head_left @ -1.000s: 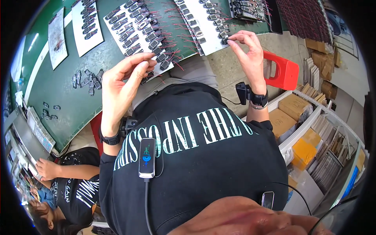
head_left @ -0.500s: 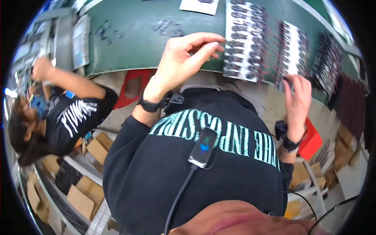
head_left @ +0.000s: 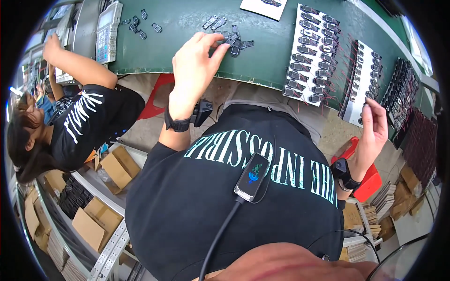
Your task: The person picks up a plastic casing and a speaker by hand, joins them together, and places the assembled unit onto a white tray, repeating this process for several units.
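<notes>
My left hand reaches over the green table, thumb and forefinger pinched at the near left of a pile of small black plastic parts. One of those parts appears to sit between the fingertips. To its right lies a white board with two columns of black parts with thin red wires. My right hand is at the near end of a second, narrower white board bearing similar parts. Its thumb and forefinger are closed at the board's edge; a tiny dark thing shows there, too small to name.
Farther right stands a third row of black wired parts. Several loose parts lie at the left, beside a grey keypad device. A co-worker is at my left. A red stool stands under my right arm.
My left hand has moved left from the edge of the wired board to the loose pile. My right hand has shifted slightly down and right in the picture, while the whole view has turned a little.
</notes>
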{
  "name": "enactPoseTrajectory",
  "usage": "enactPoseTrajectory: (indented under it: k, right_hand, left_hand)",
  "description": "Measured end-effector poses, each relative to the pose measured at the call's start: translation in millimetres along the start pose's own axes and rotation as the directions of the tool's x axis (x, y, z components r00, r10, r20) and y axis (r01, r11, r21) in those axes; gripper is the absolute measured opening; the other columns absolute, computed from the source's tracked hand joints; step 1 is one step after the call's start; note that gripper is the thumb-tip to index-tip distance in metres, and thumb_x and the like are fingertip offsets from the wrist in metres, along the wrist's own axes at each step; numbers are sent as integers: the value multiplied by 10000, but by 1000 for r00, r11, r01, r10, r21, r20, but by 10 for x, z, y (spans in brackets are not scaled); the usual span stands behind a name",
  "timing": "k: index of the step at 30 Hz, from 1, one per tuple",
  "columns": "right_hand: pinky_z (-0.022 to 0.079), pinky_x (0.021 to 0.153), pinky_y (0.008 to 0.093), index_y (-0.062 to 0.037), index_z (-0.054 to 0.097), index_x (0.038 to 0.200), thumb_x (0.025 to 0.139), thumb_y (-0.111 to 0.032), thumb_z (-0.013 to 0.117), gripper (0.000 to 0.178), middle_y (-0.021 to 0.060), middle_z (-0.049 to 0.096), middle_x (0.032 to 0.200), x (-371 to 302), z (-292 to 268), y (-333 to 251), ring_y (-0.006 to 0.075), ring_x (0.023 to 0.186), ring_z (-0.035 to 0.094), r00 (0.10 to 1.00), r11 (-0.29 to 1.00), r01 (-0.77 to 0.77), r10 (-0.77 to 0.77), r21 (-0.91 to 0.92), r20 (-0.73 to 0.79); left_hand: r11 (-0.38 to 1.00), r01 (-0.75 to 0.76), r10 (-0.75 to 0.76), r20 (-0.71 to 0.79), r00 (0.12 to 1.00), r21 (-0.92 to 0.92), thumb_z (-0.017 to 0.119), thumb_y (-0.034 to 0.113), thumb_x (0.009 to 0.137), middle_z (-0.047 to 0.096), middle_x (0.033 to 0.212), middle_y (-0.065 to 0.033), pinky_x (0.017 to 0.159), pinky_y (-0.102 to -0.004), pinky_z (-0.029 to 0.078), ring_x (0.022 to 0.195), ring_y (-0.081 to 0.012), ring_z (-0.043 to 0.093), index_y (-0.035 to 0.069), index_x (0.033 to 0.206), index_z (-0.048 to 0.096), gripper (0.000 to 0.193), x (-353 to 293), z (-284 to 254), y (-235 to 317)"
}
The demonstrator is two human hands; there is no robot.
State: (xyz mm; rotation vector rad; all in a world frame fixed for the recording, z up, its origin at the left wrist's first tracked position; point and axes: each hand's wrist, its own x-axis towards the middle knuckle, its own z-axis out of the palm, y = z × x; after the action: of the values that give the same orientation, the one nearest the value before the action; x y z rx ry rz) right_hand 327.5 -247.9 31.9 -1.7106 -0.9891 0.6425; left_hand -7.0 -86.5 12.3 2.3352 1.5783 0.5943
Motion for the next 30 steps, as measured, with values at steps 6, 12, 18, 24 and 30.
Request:
enactPoseTrajectory:
  k: [6, 12, 18, 24, 30]
  right_hand:
    - [495, 793, 255, 15, 628, 1192, 963, -35, 556, 245, 94, 686, 1011, -81, 162, -185, 103, 837, 623, 996, 953, -63, 78, 297, -39]
    - [526, 807, 289, 33, 616, 1183, 977, -56, 534, 238, 126, 686, 1018, -102, 279, -40, 159, 814, 661, 990, 830, -84, 6, 551, 141]
    - [536, 831, 275, 23, 627, 1168, 971, -40, 559, 218, 99, 673, 1054, -88, 406, -93, 147, 893, 662, 980, 823, -154, 57, 547, 190]
    - [532, 815, 243, 14, 646, 1125, 954, -14, 590, 182, 63, 669, 1054, -91, 615, -150, 110, 902, 654, 953, 842, -198, 45, 501, 301]
    - [529, 783, 235, 13, 638, 1109, 952, -29, 610, 165, 44, 677, 1003, -65, 703, -79, 98, 864, 652, 941, 792, -243, 51, 560, 336]
  left_hand:
    - [994, -111, 112, -27, 993, 22, 735, 217, 836, 673, 914, -71, 731, -351, 532, 842, -278, 659, 95, 976, 704, 188, 59, 108, 124]
    - [981, -137, 130, -55, 990, -140, 700, 81, 870, 679, 928, -76, 694, -323, 523, 793, -235, 656, 64, 1018, 692, 150, -107, 155, 118]
    - [934, 48, -94, -114, 989, -353, 653, 86, 935, 677, 872, -55, 603, -233, 501, 678, -101, 630, 19, 1035, 684, 124, 111, 165, 224]
    - [706, 132, 5, 192, 981, -696, 621, 70, 961, 684, 885, -50, 594, -201, 505, 667, -72, 622, 5, 1157, 670, 211, 125, 250, 729]
    - [522, 321, 200, 479, 855, -790, 607, 26, 958, 688, 919, -57, 679, -215, 537, 744, -94, 654, -6, 1261, 624, 305, 86, 368, 1010]
